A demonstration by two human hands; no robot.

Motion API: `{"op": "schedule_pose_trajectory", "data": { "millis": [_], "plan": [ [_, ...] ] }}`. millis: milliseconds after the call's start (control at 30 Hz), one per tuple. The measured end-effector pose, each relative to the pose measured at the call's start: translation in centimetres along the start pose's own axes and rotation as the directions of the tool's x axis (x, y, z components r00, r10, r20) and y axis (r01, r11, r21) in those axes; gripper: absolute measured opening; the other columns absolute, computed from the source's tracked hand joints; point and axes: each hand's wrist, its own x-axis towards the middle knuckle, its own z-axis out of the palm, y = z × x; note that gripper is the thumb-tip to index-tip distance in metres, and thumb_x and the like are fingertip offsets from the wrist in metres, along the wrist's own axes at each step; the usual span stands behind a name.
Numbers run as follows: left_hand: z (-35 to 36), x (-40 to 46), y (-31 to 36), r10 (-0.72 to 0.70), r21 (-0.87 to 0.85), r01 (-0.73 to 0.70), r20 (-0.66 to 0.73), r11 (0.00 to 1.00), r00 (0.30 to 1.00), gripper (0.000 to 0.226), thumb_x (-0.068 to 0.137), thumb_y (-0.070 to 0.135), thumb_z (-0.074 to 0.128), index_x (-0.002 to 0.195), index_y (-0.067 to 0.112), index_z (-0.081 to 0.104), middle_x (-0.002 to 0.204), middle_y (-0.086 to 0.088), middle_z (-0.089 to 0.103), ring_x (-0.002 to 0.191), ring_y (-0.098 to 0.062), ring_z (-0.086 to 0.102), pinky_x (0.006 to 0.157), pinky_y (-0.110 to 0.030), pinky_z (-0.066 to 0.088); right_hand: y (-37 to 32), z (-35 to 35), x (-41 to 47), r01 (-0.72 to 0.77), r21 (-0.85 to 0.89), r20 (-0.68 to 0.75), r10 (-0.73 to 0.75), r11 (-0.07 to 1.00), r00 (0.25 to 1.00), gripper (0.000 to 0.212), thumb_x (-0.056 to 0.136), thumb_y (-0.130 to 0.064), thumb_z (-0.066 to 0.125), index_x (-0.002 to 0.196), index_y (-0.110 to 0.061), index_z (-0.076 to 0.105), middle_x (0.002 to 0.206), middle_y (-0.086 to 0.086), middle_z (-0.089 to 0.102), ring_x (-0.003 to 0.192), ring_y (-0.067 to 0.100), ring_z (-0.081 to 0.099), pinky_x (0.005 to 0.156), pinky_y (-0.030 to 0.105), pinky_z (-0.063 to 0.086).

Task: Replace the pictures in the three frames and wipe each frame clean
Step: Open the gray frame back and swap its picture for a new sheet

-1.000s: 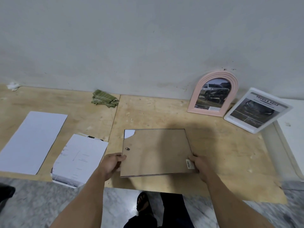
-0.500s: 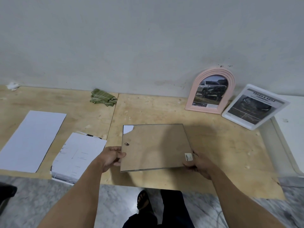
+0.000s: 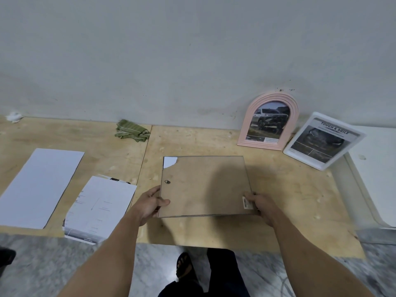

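Plywood forms the low table (image 3: 214, 142) against a pale grey wall, the largest thing in view. Three picture frames are in sight. One, a rectangular frame (image 3: 205, 185), lies face down with its brown backing board up, held at its near corners by two hands: the left hand (image 3: 150, 203) grips the near left corner with the thumb on top, and the right hand (image 3: 260, 205) grips the near right corner beside a small sticker. A chipped far left corner shows white underneath. Beyond the right hand, two frames lean against the wall side by side: a pink arched frame (image 3: 269, 122) and a white rectangular frame (image 3: 323, 140), each showing a car picture. Left of the left hand lie two lots of white paper: a stack of printed sheets (image 3: 98, 209) just beside it, and a blank sheet (image 3: 40, 187) farther left. One folded green cloth (image 3: 130, 130) sits beyond the left hand, near the wall.
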Motion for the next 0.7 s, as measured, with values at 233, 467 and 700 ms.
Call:
{"op": "schedule_pose_trajectory", "data": {
  "millis": [233, 467, 700],
  "plan": [
    [0.5, -0.7, 1.7, 0.08, 0.013, -0.079, -0.063, 0.997, 0.995, 0.056, 0.086, -0.006, 0.065, 0.132, 0.026, 0.055, 0.107, -0.01, 0.073, 0.09, -0.032, 0.068, 0.079, -0.039, 0.056, -4.4, 0.4, -2.6, 0.204, 0.067, -0.139, -0.193, 0.977, 0.971, 0.008, 0.081, -0.012, 0.072, 0.087, -0.007, 0.075, 0.071, 0.008, 0.069, 0.068, 0.024, 0.062, 0.068, 0.04, 0.053],
    [4.4, -1.6, 10.7, 0.541, 0.363, -0.437, -0.264, 0.823, 0.799, 0.029, 0.088, 0.029, 0.067, 0.114, 0.018, 0.063, 0.115, -0.01, 0.063, 0.1, -0.023, 0.062, 0.086, -0.03, 0.047, -14.5, 4.7, -8.5, 0.655, -0.003, -0.277, -0.63, 0.755, 0.725, 0.025, 0.087, -0.015, 0.065, 0.064, -0.015, 0.056, 0.049, -0.012, 0.054, 0.046, 0.003, 0.045, 0.05, 0.02, 0.037],
    [10.6, -9.5, 21.5, 0.801, 0.354, -0.725, -0.158, 0.591, 0.577, 0.046, 0.084, 0.059, 0.064, 0.085, 0.014, 0.075, 0.075, 0.005, 0.07, 0.072, -0.008, 0.063, 0.069, -0.024, 0.046, -17.3, 13.2, -12.5, 0.712, -0.557, -0.364, -0.897, 0.427, 0.252, 0.009, 0.085, -0.015, 0.061, 0.092, -0.011, 0.064, 0.074, 0.011, 0.067, 0.068, 0.033, 0.059, 0.057, 0.03, 0.033]
  ]
}}
